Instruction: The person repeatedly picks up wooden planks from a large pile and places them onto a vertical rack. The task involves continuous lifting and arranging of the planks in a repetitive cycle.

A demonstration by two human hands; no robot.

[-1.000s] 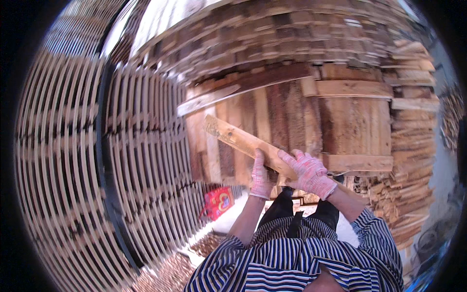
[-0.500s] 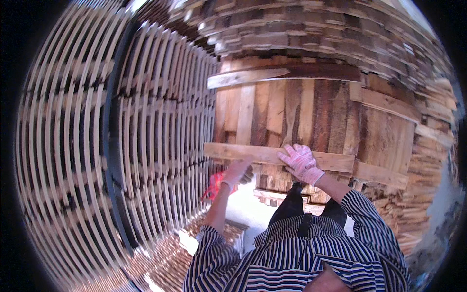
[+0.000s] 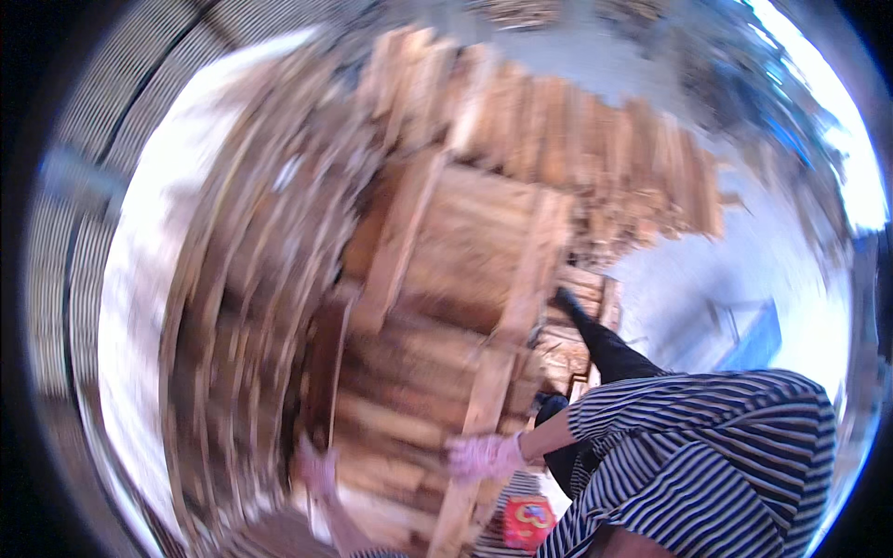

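Observation:
Quick motion smears the picture. A panel of rough wooden planks (image 3: 386,418) lies before me, with a long batten (image 3: 484,405) along its near side. My right hand (image 3: 486,458), in a pink-and-white glove, lies on that batten with its fingers stretched across the wood. At the panel's far side, on the left, is my left hand (image 3: 318,470), gloved too, near a second batten (image 3: 339,363). Its fingers are too blurred to show whether they grip the edge. Beyond lies another plank panel (image 3: 470,242) with its own battens.
Stacked wood pieces (image 3: 251,279) rise along the left. More upright-looking slats (image 3: 539,121) line the far end. On the right, a blue box-like object (image 3: 752,337) stands on the pale floor (image 3: 670,270). A red packet (image 3: 528,523) lies near my body.
My view has swung round to the right, so the panels now run lengthwise away from me. My right hand stays on the batten; my left hand has moved to the panel's far side.

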